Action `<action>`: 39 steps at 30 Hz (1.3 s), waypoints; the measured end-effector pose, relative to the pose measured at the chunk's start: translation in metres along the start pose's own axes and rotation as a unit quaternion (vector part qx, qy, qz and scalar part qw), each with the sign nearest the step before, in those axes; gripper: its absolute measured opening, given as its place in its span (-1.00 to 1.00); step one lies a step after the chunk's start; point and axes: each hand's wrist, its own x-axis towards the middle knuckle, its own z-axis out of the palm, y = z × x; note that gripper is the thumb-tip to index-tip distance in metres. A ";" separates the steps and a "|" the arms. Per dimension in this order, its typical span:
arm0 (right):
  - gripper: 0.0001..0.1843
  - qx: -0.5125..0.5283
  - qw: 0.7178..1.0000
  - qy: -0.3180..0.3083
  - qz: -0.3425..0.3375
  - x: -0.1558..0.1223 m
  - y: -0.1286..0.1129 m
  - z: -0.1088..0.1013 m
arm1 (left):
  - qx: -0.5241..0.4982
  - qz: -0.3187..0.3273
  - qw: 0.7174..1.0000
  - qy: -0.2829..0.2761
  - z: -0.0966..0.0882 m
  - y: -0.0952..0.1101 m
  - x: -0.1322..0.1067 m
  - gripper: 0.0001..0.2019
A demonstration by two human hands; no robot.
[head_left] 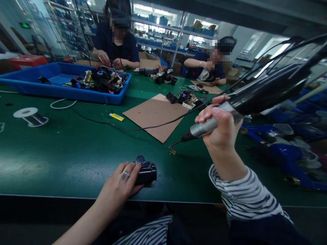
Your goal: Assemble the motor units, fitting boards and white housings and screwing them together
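Near the front edge of the green table, my left hand (125, 177) is closed over a glossy black housing (148, 173) with a round cap on top. My right hand (221, 127) grips a silver and black electric screwdriver (204, 127), tilted so that its thin bit points down and left. At the bit's tip, a small pile of brass-coloured screws (172, 152) lies on the table; whether the bit touches one, I cannot tell. The housing sits to the left of these screws, apart from them.
A brown board (158, 115) lies mid-table with black wired parts (187, 98) at its corner. Left are a blue tray (63, 90) of parts, a wire spool (32, 117) and a yellow lighter (117, 117). A cable crosses the table. Blue housings (288, 156) lie right. Two people work opposite.
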 end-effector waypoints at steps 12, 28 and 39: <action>-0.77 0.108 0.985 -0.094 0.098 -0.026 -0.017 0.031 | -0.009 0.017 1.000 -0.021 -0.003 -0.004 -0.004 -0.63; -0.81 0.163 0.971 -0.150 0.095 -0.030 -0.004 0.047 | 0.000 0.038 0.999 -0.012 -0.004 -0.009 -0.004 -0.64; -0.88 0.038 0.981 -0.177 0.069 -0.035 -0.010 0.056 | 0.002 0.043 0.999 -0.010 -0.005 -0.009 -0.002 -0.64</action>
